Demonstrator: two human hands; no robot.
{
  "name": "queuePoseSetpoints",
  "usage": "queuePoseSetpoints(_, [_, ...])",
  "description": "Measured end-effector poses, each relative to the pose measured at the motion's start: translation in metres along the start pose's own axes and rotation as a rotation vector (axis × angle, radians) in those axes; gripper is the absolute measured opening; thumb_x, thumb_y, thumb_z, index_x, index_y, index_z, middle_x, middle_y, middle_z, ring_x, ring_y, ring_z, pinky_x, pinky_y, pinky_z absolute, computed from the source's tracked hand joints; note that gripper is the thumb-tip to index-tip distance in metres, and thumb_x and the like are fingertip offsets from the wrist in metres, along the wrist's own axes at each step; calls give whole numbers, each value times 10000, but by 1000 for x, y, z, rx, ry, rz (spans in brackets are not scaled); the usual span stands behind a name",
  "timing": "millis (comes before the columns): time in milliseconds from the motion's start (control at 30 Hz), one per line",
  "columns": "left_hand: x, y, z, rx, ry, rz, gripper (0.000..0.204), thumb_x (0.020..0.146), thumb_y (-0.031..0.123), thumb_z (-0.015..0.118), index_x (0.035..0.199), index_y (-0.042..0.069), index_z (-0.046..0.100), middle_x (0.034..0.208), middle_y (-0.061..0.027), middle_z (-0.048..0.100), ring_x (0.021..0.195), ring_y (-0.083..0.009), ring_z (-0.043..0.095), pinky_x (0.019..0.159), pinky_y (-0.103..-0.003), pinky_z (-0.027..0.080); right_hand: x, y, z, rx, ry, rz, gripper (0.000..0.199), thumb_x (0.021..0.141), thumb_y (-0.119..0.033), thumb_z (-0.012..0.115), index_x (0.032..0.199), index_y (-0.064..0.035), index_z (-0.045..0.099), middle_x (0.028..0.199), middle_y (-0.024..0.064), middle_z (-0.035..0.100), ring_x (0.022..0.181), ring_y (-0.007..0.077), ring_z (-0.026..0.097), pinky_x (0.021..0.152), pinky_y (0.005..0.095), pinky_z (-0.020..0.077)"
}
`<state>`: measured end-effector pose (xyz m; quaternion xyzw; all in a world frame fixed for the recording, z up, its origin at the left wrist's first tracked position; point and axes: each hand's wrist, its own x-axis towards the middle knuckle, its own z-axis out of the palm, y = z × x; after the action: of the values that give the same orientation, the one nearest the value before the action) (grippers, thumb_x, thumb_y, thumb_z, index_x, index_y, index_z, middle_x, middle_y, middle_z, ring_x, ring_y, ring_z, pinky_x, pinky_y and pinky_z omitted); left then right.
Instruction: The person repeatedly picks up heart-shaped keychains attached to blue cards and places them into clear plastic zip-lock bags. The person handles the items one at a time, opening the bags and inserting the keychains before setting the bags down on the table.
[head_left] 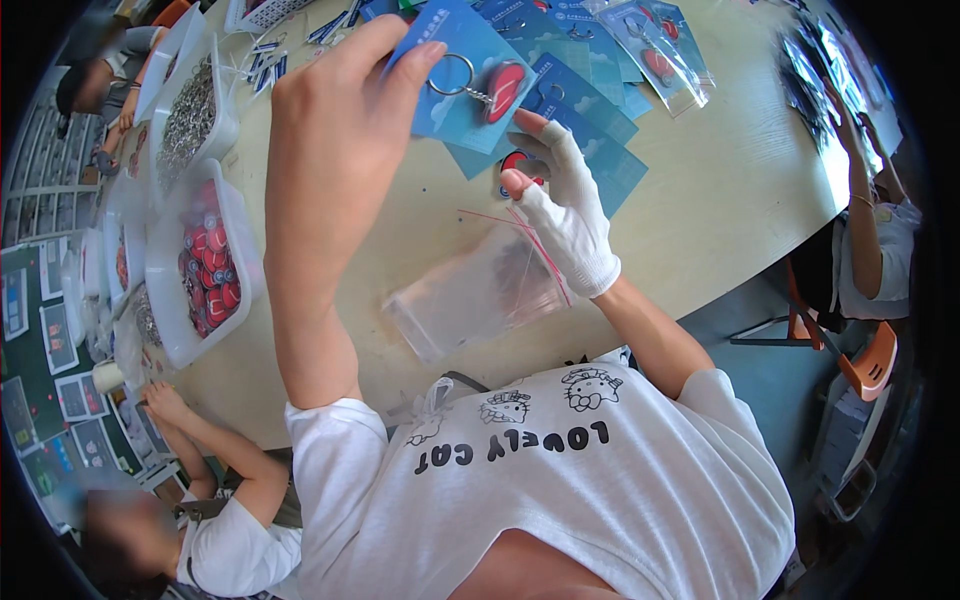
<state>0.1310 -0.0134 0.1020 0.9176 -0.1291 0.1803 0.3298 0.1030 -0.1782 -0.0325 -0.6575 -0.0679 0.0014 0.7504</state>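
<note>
My left hand (345, 120) is bare and pinches a blue backing card (440, 110) between thumb and fingers, holding it above the table. A red oval keychain (504, 92) with a metal ring and short chain lies against that card's face. Just to the right, my right hand (575, 205) wears a white fingertipless glove, thumb and fingers apart. Another red keychain piece (516, 168) shows partly behind its fingers. Below the right hand lies a stack of clear plastic bags (470, 295) with red seal lines, partly covered by the glove.
More blue cards (590, 130) overlap at the table's far side, beside a bagged keychain card (655, 60). At left stand white bins with red pieces (250, 270) and metal rings and chains (228, 120). Other people sit at the left and right; an orange chair (870, 362) stands at right.
</note>
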Motion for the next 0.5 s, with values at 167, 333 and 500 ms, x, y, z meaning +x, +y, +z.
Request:
queuePoseSetpoints(167, [1, -9, -4, -210, -51, -183, 230, 901, 171, 602, 784, -16, 536, 551, -46, 481, 468, -56, 412, 442, -259, 324, 6, -9, 6, 93, 33, 3, 652, 778, -162, 699, 1322, 12, 384, 1271, 139, 477, 1074, 221, 510, 903, 345, 453])
queuePoseSetpoints(333, [-1, -10, -8, -360, -61, -309, 228, 921, 201, 585, 823, -3, 606, 600, 13, 566, 446, -36, 418, 422, -205, 321, -1, -12, 6, -547, 240, -375, 803, 693, -201, 790, 1341, 2, 362, 1297, 152, 408, 1146, 277, 465, 900, 355, 452])
queuePoseSetpoints(500, [-5, -11, -10, -423, -53, -313, 225, 928, 215, 581, 874, 2, 629, 609, 2, 583, 438, -34, 438, 418, -199, 320, 2, -24, 1, -648, 255, -578, 869, 621, -423, 827, 1286, -7, 453, 1301, 191, 392, 1165, 349, 426, 943, 421, 409])
